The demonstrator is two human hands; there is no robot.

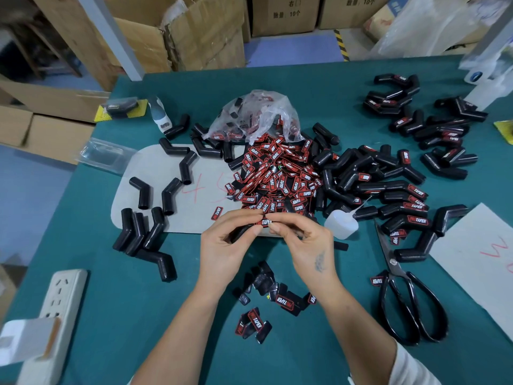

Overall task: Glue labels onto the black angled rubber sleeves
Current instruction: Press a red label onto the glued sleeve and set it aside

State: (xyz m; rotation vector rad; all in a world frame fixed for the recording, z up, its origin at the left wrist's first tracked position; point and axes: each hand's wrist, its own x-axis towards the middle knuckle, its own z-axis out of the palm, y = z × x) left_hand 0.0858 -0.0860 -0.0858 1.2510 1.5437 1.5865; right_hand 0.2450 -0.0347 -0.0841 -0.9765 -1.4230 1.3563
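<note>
Both hands meet at the middle of the green table. My left hand (226, 245) grips a black angled rubber sleeve (241, 234), mostly hidden by the fingers. My right hand (302, 243) pinches the same sleeve, where a red-and-black label (266, 222) lies between the two thumbs. Behind the hands spreads a pile of loose labels (274, 176) spilling from a clear plastic bag (258, 115). Bare sleeves (155, 201) lie to the left. Labelled sleeves (388, 190) are heaped on the right. A small white glue bottle (340, 223) lies beside my right hand.
Black scissors (402, 287) lie at the right. A few labels and backings (269, 298) are scattered between my forearms. A white power strip (59, 301) sits at the near left. A grey card (194, 198) lies under the bare sleeves; cardboard boxes (194, 31) stand beyond the table.
</note>
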